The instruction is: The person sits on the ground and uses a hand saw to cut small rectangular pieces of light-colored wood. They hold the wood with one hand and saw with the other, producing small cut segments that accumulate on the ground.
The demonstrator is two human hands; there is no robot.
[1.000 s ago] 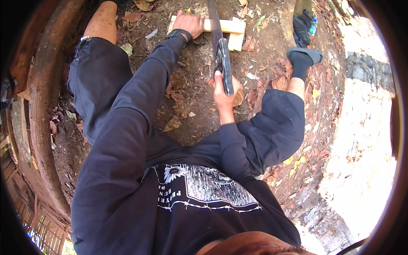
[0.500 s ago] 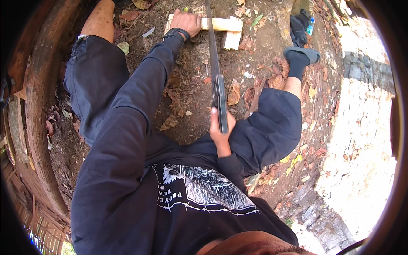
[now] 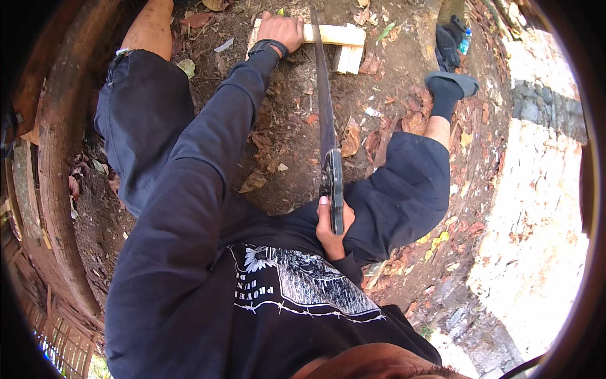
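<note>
In my right hand (image 3: 323, 236) is the black handle of a handsaw (image 3: 326, 110), close to my lap. Its long thin blade runs away from me and crosses a pale wooden bar (image 3: 338, 34). My left hand (image 3: 281, 31) grips this bar near its left end, fingers over it, to the left of the blade. Under the bar's right end lies a short pale wood block (image 3: 348, 59). Another pale piece seems to sit below the left end, mostly hidden by my hand and wrist. The blade's far tip is too blurred to make out.
My legs are spread on either side, with a grey sandal (image 3: 466, 83) on the right foot. Dry leaves (image 3: 351, 138) litter the dirt. A dark bundle (image 3: 447, 44) and a blue-capped bottle (image 3: 465, 42) lie at the far right. A curved log (image 3: 60, 189) runs along the left.
My right hand has drawn the saw back toward my body, so its handle is nearer my lap. The left hand keeps its hold on the bar.
</note>
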